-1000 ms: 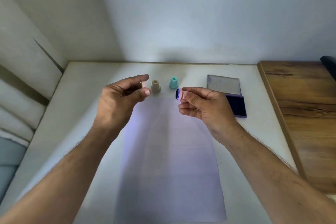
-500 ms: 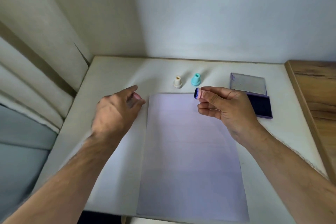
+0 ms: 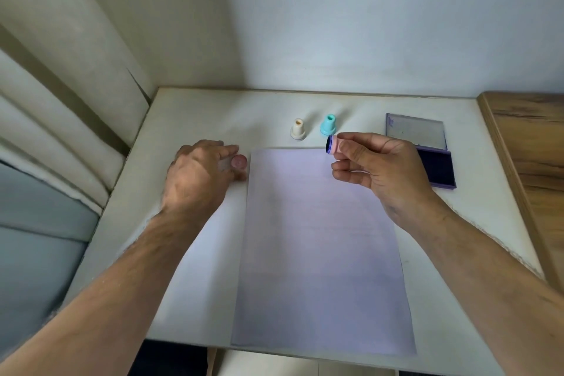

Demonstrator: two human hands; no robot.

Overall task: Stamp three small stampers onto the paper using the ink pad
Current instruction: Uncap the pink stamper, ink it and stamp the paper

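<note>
A white sheet of paper [image 3: 320, 247] lies lengthwise on the white table [image 3: 213, 113]. My right hand [image 3: 381, 171] hovers over the paper's far right corner, shut on a pink stamper [image 3: 333, 144] held sideways, its blue inked face pointing left. My left hand [image 3: 198, 177] rests low on the table just left of the paper, fingers around a small pink cap [image 3: 239, 162] that touches or nearly touches the tabletop. A beige stamper [image 3: 298, 129] and a teal stamper [image 3: 328, 125] stand upright beyond the paper. The open ink pad [image 3: 439, 168] lies at the right, its clear lid [image 3: 415, 131] folded back.
A wooden surface [image 3: 531, 156] adjoins the table on the right. A wall runs behind the table and a padded cream panel [image 3: 55, 131] stands along the left. The table's near edge lies just past the paper's near end.
My left hand has moved down and left from mid-air to the tabletop beside the paper, carrying the pink cap. My right hand keeps the pink stamper in much the same pose. The camera view shifted left.
</note>
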